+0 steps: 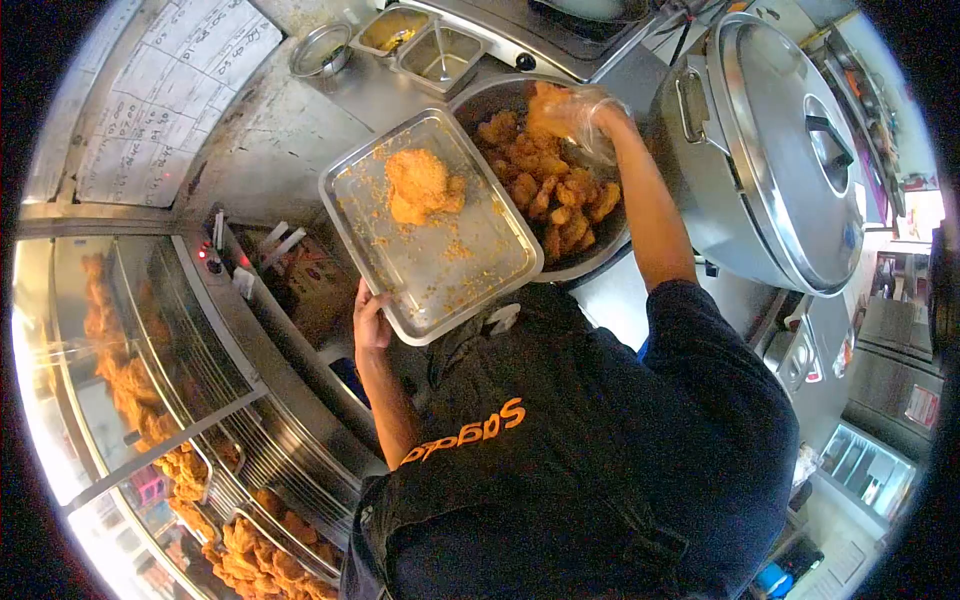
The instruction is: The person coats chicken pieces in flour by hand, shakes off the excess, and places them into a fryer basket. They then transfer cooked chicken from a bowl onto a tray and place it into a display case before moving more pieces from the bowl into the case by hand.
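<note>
My left hand [371,318] grips the near left edge of a metal tray [420,280], fingers wrapped round its rim. Fried chicken pieces [418,186] and scattered orange crumbs lie on the tray. My right hand [588,118], in a clear plastic glove, is over a large round metal bowl [600,262] right of the tray. It is closed on a fried chicken piece [548,110] at the bowl's far side. Many browned chicken pieces [565,200] fill the bowl below it. The tray overlaps the bowl's left edge.
A big lidded metal pot [785,150] stands right of the bowl. Small metal containers [440,58] sit at the back, beside a round one [322,52]. A glass display case [130,330] with racks of fried chicken [250,555] is at the left. Written sheets [180,90] hang on the wall.
</note>
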Motion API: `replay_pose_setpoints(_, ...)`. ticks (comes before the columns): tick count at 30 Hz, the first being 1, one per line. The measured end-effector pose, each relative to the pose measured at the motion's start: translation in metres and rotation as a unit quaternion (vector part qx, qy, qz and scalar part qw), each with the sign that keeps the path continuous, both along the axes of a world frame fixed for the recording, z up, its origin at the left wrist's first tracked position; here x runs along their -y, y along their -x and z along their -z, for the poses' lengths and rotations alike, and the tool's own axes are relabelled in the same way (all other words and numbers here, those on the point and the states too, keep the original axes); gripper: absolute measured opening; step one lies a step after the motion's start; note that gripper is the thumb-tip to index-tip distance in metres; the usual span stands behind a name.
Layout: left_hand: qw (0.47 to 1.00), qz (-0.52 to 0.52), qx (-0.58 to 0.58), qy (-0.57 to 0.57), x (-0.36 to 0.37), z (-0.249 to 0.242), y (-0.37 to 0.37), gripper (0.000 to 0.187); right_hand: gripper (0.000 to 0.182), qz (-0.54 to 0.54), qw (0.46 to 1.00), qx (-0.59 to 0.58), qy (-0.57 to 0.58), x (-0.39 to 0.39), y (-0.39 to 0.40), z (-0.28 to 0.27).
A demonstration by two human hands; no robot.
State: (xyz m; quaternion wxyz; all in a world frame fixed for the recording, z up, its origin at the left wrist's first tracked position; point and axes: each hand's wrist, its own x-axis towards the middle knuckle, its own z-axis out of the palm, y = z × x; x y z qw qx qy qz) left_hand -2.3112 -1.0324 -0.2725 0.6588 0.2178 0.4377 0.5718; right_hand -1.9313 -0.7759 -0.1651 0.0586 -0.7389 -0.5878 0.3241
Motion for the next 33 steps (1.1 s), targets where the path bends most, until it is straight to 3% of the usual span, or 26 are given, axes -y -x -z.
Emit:
replay_pose_setpoints(1, 1.0, -0.001, 0.014, -0.004, 0.0, -0.002, 0.0, 0.055, 0.064, 0.061, 0.985, -0.156, 0.051, 0.009, 0.006, -0.014)
replay_pose_setpoints(2, 1.0, -0.001, 0.014, -0.006, 0.0, -0.004, -0.001, 0.055, 0.065, 0.061, 0.962, -0.256, 0.067, 0.004, 0.004, 0.007)
replay_pose_setpoints(3, 1.0, -0.002, 0.007, -0.007, 0.0, -0.008, -0.004, 0.054, 0.065, 0.007, 0.938, -0.343, 0.043, -0.02, -0.001, 0.052)
replay_pose_setpoints(5, 1.0, -0.012, -0.001, -0.011, -0.001, -0.01, -0.005, 0.054, 0.067, -0.075, 0.842, -0.534, 0.002, -0.051, -0.003, 0.132)
replay_pose_setpoints(6, 1.0, -0.005, -0.015, -0.008, 0.0, -0.01, -0.005, 0.055, 0.065, -0.08, 0.866, -0.494, 0.002, -0.05, 0.007, 0.13)
replay_pose_setpoints(9, 1.0, -0.004, -0.016, -0.006, 0.002, -0.008, -0.004, 0.055, 0.061, -0.092, 0.97, -0.219, -0.041, -0.046, 0.031, 0.117)
replay_pose_setpoints(12, 1.0, -0.008, 0.004, 0.0, 0.002, 0.001, -0.002, 0.054, 0.057, -0.098, 0.993, 0.009, -0.072, -0.039, 0.05, 0.094)
replay_pose_setpoints(19, 1.0, -0.014, 0.022, 0.01, 0.002, -0.009, -0.005, 0.053, 0.053, -0.057, 0.976, 0.107, -0.179, -0.015, 0.053, 0.039)
replay_pose_setpoints(20, 1.0, -0.018, 0.019, 0.007, 0.001, -0.008, -0.005, 0.053, 0.053, -0.181, 0.956, 0.134, -0.189, -0.018, 0.036, 0.041)
replay_pose_setpoints(23, 1.0, -0.023, 0.008, 0.011, -0.002, -0.011, -0.007, 0.054, 0.045, -0.029, 0.996, -0.077, -0.046, 0.02, 0.047, -0.012)
replay_pose_setpoints(24, 1.0, -0.023, -0.002, 0.016, -0.002, -0.013, -0.007, 0.054, 0.039, -0.074, 0.961, -0.262, -0.036, 0.041, 0.048, -0.023)
replay_pose_setpoints(25, 1.0, -0.022, -0.002, 0.016, -0.002, -0.014, -0.008, 0.054, 0.032, -0.116, 0.891, -0.438, -0.027, 0.056, 0.049, -0.028)
replay_pose_setpoints(26, 1.0, -0.02, -0.006, 0.011, -0.003, -0.016, -0.009, 0.055, 0.026, -0.13, 0.853, -0.505, -0.011, 0.065, 0.051, -0.02)
replay_pose_setpoints(27, 1.0, -0.017, -0.011, 0.005, -0.005, -0.017, -0.009, 0.056, 0.026, -0.13, 0.853, -0.505, -0.012, 0.073, 0.058, -0.022)
replay_pose_setpoints(29, 1.0, 0.0, -0.016, 0.011, -0.007, -0.009, -0.004, 0.058, 0.03, -0.331, 0.859, -0.383, 0.08, 0.085, 0.084, -0.027)
replay_pose_setpoints(30, 0.999, 0.016, -0.022, 0.016, -0.008, -0.005, -0.002, 0.06, 0.03, -0.331, 0.859, -0.382, 0.079, 0.087, 0.094, -0.009)
replay_pose_setpoints(32, 0.999, 0.035, -0.022, 0.017, -0.01, -0.004, -0.002, 0.061, 0.032, -0.16, 0.742, -0.606, 0.237, 0.09, 0.109, 0.044)
replay_pose_setpoints(33, 0.998, 0.054, -0.021, 0.02, -0.009, -0.004, -0.003, 0.063, 0.032, -0.161, 0.742, -0.605, 0.239, 0.094, 0.111, 0.034)
